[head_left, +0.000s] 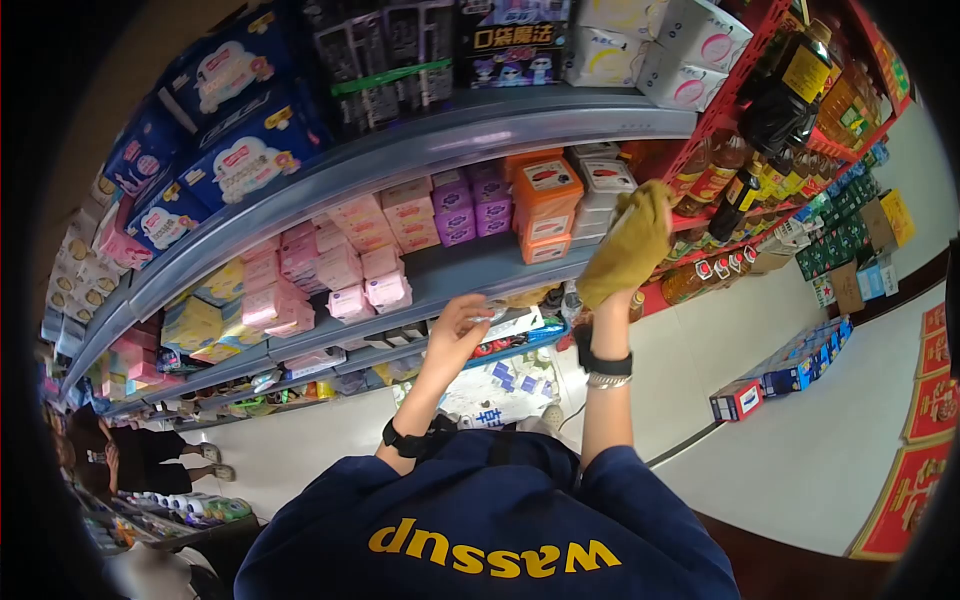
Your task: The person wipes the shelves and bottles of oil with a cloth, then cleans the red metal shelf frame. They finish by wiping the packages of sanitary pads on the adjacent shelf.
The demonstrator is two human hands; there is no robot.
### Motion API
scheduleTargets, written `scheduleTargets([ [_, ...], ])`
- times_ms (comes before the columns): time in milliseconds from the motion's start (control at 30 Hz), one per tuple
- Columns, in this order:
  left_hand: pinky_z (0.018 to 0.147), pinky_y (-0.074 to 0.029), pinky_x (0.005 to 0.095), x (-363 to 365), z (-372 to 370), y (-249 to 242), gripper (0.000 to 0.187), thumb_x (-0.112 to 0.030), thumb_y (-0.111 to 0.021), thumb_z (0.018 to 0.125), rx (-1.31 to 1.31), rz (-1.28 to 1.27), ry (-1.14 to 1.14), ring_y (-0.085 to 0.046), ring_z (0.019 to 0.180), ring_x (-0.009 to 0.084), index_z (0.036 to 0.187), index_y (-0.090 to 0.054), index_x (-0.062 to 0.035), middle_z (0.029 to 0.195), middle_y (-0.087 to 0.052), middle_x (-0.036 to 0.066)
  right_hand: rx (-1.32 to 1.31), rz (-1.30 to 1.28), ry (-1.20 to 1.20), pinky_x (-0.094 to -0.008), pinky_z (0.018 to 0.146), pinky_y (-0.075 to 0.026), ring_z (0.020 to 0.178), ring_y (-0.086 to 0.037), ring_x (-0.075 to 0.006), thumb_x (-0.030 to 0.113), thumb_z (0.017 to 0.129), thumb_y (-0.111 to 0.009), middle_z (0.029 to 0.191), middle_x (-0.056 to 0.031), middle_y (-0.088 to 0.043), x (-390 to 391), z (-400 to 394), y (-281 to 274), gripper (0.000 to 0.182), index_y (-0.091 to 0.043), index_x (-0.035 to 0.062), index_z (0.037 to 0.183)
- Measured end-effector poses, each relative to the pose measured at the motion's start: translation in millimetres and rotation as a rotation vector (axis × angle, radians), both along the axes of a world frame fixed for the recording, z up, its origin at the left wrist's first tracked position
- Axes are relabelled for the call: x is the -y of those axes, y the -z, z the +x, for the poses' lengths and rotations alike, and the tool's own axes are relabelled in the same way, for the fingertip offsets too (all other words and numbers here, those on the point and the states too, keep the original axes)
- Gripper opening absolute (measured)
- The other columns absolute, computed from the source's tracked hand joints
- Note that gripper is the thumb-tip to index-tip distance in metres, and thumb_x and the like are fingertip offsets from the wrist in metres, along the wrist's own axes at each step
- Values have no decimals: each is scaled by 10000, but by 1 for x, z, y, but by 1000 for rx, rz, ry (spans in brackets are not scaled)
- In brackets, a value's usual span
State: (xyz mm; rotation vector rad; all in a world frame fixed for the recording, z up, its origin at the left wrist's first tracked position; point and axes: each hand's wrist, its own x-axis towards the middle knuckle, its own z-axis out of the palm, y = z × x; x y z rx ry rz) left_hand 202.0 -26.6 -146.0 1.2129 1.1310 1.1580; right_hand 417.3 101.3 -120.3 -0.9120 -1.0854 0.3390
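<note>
My right hand (612, 297) is raised at the shelf's right end, with an olive-yellow cloth (630, 248) bunched over it and hiding most of its fingers. Beside the cloth are orange boxes (548, 195) and white boxes (603, 185) on the middle shelf (450, 275). Lower and to the left, my left hand (460, 328) hangs in front of the shelf's edge, its fingers loosely bent and apart. A bit of clear plastic (496, 311) overlaps its fingertips in this view. Pink packs (385, 280) sit on the shelf beyond this hand.
Bottles of oil and sauce (720, 170) fill a red rack (690, 150) on the right. Below my hands lies a blue basket (545, 335). Blue cartons (805, 360) stand on the floor (690, 345) at right. Another person (125, 455) stands in the aisle at far left.
</note>
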Motion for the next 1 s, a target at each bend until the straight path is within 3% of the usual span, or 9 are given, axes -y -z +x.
scheduleTargets([
  [100,699,-433,225,0,17,7,373,-34,-523,806,18,-56,8,-549,837,126,1168,-439,-12,981,-586,117,239,179,23,-328,972,-307,1131,-426,-237,100,789,-554,1189,-132,-481,-35,38,-60,416,-461,-21,1176],
  [233,707,-436,222,-3,49,17,341,-38,-473,826,33,-120,-3,-555,806,104,1165,-449,-15,947,-604,103,-178,144,-331,-349,1009,-253,1183,-363,-307,85,771,-555,1259,-170,-413,-72,30,-72,449,-454,11,1201],
  [300,704,-435,225,-6,68,20,312,-50,-466,843,43,-137,-18,-553,799,99,1154,-459,-23,939,-611,92,529,196,245,-348,969,-312,1159,-411,-291,70,767,-568,1227,-166,-439,-64,21,-62,413,-488,38,1171],
  [367,696,-433,223,-12,91,19,289,-59,-470,855,34,-177,-29,-549,783,99,1142,-468,-31,931,-613,86,394,238,-2,-366,979,-285,1159,-361,-379,67,699,-616,1220,-211,-418,-62,29,-57,422,-528,48,1112],
  [567,687,-428,222,-32,154,37,277,-64,-471,861,83,-137,-20,-540,773,97,1137,-474,-46,932,-613,70,-85,84,-326,-309,924,-365,1053,-504,-233,71,763,-577,1157,-106,-505,-32,83,-43,384,-504,30,1138],
  [633,681,-426,221,-38,171,40,271,-56,-464,862,74,-153,-8,-533,765,90,1133,-478,-55,930,-613,61,-726,-47,-503,-299,888,-412,1023,-516,-189,55,823,-509,1136,-77,-507,-44,107,-11,343,-472,50,1164],
  [833,716,-435,231,-70,201,35,258,-83,-453,873,-18,-234,116,-537,794,90,1129,-481,-59,948,-605,65,-620,-105,-335,-325,900,-415,1050,-492,-220,21,838,-455,1160,-115,-462,-91,159,-23,401,-374,44,1230],
  [933,704,-433,225,-96,209,34,247,-88,-459,878,-19,-235,140,-535,774,89,1121,-483,-53,934,-607,65,97,46,-31,-357,1038,-223,1201,-342,-284,-43,752,-462,1248,-170,-406,-129,164,-31,543,-314,-27,1274],
  [1000,695,-437,225,-119,209,45,250,-81,-456,874,-15,-220,159,-542,767,96,1120,-487,-51,934,-609,72,195,69,64,-365,1013,-256,1186,-358,-315,26,729,-572,1253,-199,-393,-150,151,-24,613,-308,-32,1279],
])
